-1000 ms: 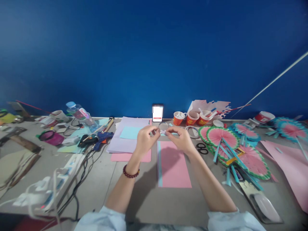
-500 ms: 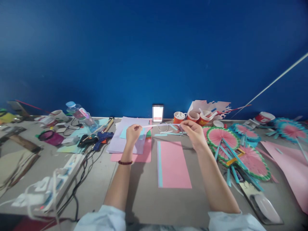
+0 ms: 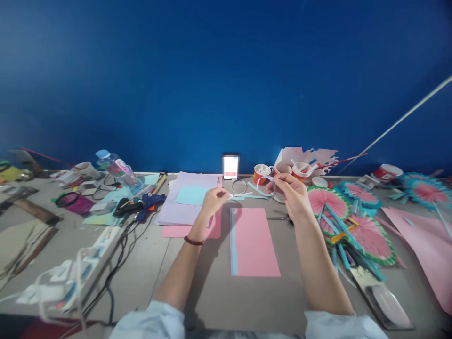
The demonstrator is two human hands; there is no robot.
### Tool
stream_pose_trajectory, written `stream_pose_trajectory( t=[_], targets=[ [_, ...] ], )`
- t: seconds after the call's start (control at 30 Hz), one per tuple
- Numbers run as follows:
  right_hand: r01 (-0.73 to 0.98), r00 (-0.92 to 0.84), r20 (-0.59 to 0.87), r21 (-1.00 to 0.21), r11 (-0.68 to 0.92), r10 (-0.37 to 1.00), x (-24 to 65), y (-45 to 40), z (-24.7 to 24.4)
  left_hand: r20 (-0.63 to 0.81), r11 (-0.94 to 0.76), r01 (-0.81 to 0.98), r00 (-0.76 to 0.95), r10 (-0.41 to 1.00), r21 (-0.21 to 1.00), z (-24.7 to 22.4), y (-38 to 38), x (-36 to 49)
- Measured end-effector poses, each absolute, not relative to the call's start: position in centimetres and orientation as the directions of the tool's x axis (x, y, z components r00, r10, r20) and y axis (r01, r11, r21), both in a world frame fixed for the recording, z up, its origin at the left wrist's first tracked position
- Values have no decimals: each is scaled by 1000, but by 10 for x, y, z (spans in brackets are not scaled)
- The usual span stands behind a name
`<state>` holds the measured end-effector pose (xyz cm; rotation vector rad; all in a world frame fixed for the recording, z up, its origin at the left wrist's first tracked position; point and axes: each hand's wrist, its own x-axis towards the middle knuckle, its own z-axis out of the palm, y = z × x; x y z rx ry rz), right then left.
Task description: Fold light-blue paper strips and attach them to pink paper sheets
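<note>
In my right hand [image 3: 292,195], pinched between thumb and fingers, is a narrow pale lavender paper strip [image 3: 264,179] that curls over to the left. My left hand [image 3: 214,201] has its fingertips pressed together above the right edge of the lavender sheets; what they hold, if anything, is too small to make out. Between my forearms lies a pink rectangular sheet [image 3: 254,242] with light blue and lavender edges along its left side. Beneath the left hand are a light blue sheet [image 3: 190,195] and larger lavender sheets [image 3: 173,207] on pink paper.
Pink and green folded-paper fans [image 3: 374,238] spread out at right, near a white mouse [image 3: 390,305]. Paper cups [image 3: 262,173] and a phone [image 3: 230,165] stand by the blue wall. On the left are a glue gun [image 3: 146,205], a plastic bottle [image 3: 120,170] and a power strip [image 3: 93,266] with cables.
The strip was stretched straight between both hands; now it curls loosely from my right hand. My left hand has moved right, and my right hand slightly right.
</note>
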<state>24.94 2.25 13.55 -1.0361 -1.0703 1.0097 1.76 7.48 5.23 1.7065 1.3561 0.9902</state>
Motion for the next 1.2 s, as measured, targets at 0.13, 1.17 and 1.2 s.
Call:
stream_pose_trajectory(
  t=[0.13, 1.17, 1.2],
  targets=[
    [-108, 187, 214, -966, 236, 959, 253, 21, 138, 146, -189, 313, 157, 977, 931, 52, 72, 37],
    [-151, 163, 224, -957, 248, 961, 254, 22, 136, 43, -220, 917, 218, 975, 333, 16, 99, 65],
    [-151, 164, 224, -957, 249, 961, 254, 22, 136, 40, -229, 923, 228, 973, 310, 15, 98, 65]
  ],
)
